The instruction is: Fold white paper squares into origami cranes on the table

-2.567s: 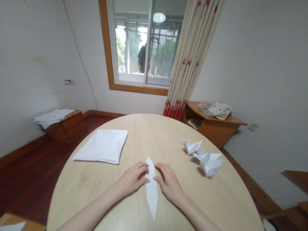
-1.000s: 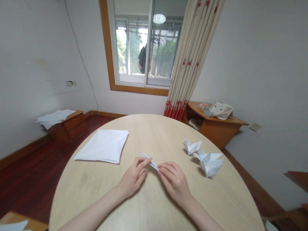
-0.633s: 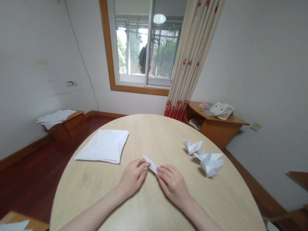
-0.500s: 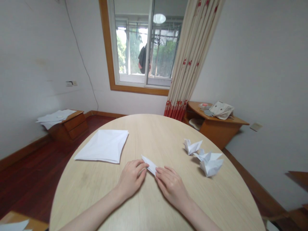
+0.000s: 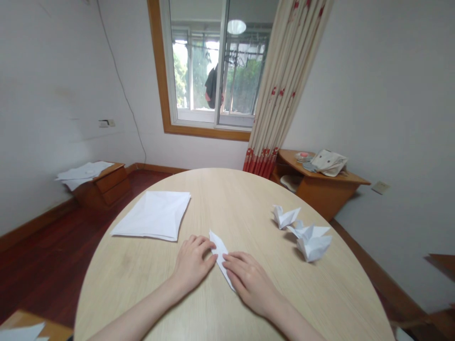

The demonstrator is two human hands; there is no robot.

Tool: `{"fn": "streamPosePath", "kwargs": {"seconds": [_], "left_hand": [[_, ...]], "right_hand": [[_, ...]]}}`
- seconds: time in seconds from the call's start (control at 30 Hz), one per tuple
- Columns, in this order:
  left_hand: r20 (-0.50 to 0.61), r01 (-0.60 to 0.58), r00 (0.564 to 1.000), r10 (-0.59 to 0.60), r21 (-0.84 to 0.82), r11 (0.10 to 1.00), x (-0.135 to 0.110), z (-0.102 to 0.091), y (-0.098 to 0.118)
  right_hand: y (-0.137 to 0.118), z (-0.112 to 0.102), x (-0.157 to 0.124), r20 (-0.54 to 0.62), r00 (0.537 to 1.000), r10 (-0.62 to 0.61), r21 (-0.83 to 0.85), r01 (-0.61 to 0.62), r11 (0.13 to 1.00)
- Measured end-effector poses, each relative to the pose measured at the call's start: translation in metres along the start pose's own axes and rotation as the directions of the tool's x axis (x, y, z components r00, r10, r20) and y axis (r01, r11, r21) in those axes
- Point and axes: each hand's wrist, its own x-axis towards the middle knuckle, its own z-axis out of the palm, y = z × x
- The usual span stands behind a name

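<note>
A narrow strip of folded white paper [image 5: 219, 245], pointed at its far end, lies aslant on the table in front of me. My left hand [image 5: 194, 263] is closed on its left edge, with thumb and fingertips at the paper. From the other side my right hand [image 5: 252, 284] holds the strip, its fingers bent and pressed together on the right edge. Part of the near end is hidden under my right hand. To the right stand several folded paper figures [image 5: 286, 218], shaped with pointed wings.
A stack of white paper sheets [image 5: 152, 215] lies on the left of the round wooden table [image 5: 227, 182]. Behind it are a low drawer cabinet [image 5: 113, 184] with papers and, at right, a corner desk [image 5: 323, 194] with a cloth bag [image 5: 329, 162].
More of the paper strip shows now, and it reaches farther toward me. My right hand has slid slightly left and nearer. The left thumb sits a little lower along the edge.
</note>
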Motion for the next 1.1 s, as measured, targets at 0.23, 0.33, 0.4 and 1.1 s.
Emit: {"fn": "streamPosePath", "kwargs": {"seconds": [0.23, 0.33, 0.4, 1.1], "left_hand": [[-0.011, -0.044, 0.999, 0.043, -0.09, 0.995, -0.001, 0.006, -0.007], [0.002, -0.082, 0.996, 0.084, -0.195, 0.977, -0.001, 0.006, -0.008], [0.037, -0.092, 0.994, 0.105, -0.253, 0.963, -0.001, 0.007, -0.008], [0.257, -0.205, 0.937, 0.239, -0.151, 0.967, 0.001, -0.024, 0.004]], "right_hand": [[0.004, -0.009, 0.003, 0.075, 0.996, 0.047, 0.148, -0.058, 0.987], [0.005, -0.009, 0.003, 0.036, 0.998, 0.054, 0.167, -0.06, 0.984], [0.006, -0.008, 0.002, 0.002, 0.999, 0.054, 0.171, -0.054, 0.984], [0.013, -0.01, 0.003, 0.004, 0.997, 0.071, 0.193, -0.07, 0.979]]}}
